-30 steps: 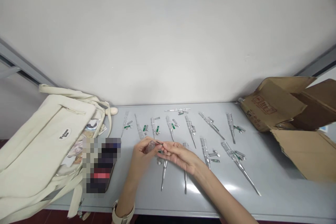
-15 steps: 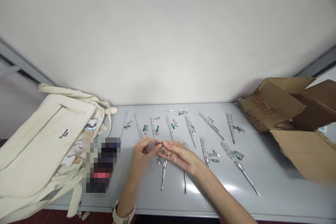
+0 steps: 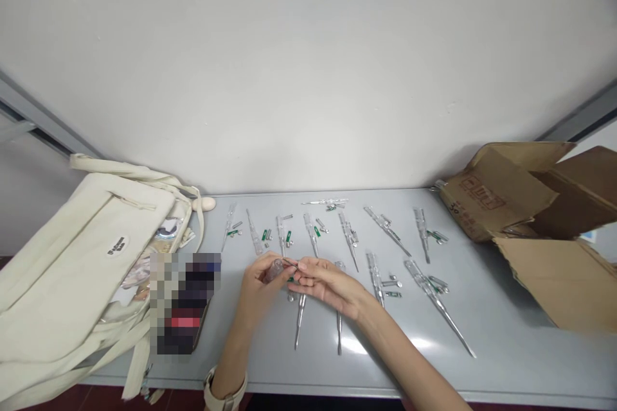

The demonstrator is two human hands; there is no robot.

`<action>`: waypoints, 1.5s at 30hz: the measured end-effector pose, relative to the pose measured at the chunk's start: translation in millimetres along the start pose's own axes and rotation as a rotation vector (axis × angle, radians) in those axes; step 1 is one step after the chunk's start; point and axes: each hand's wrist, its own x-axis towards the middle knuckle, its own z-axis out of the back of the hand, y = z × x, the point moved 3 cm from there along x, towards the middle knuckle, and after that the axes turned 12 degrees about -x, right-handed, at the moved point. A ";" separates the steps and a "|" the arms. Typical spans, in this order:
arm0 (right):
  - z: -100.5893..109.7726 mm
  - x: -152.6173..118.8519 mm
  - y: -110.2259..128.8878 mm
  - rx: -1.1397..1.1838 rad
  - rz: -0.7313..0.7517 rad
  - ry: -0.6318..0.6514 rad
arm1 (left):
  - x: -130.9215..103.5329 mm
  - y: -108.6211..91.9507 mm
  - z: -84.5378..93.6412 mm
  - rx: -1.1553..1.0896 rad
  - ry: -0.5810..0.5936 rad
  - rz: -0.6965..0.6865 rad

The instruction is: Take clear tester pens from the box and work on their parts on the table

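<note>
My left hand (image 3: 260, 282) is closed around the clear handle of a tester screwdriver (image 3: 275, 270), just above the table. Thumb and fingers of my right hand (image 3: 321, 279) pinch its thin metal part, which points to the right; its end is hidden. Under my hands lie another tester screwdriver (image 3: 299, 321), blade toward me, and one more (image 3: 340, 327), partly covered by my right hand. To the right of my right hand is a tester screwdriver (image 3: 375, 273) with a green circuit board (image 3: 393, 294) and small metal parts beside it.
Several clear tester screwdrivers (image 3: 421, 231) with green boards and small metal cylinders lie in rows on the grey table (image 3: 506, 359). An open cardboard box (image 3: 482, 199) stands at right. A cream bag (image 3: 72, 270) and a blurred-out phone (image 3: 186, 302) are at left.
My hands keep almost the same place and grip. The fingers of my right hand have shifted slightly on the thin metal part. The view has moved a little.
</note>
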 end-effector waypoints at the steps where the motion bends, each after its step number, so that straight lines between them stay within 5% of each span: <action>1: 0.3 0.0 -0.1 0.004 0.001 0.000 | -0.1 -0.4 -0.2 0.001 0.001 0.000; 20: 3.1 2.1 -1.2 0.000 0.022 0.024 | -4.3 -5.4 2.0 0.051 -0.021 -0.189; 45: 0.9 -3.5 2.7 -0.096 -0.003 0.076 | -6.8 -8.5 4.9 -0.015 0.053 -0.272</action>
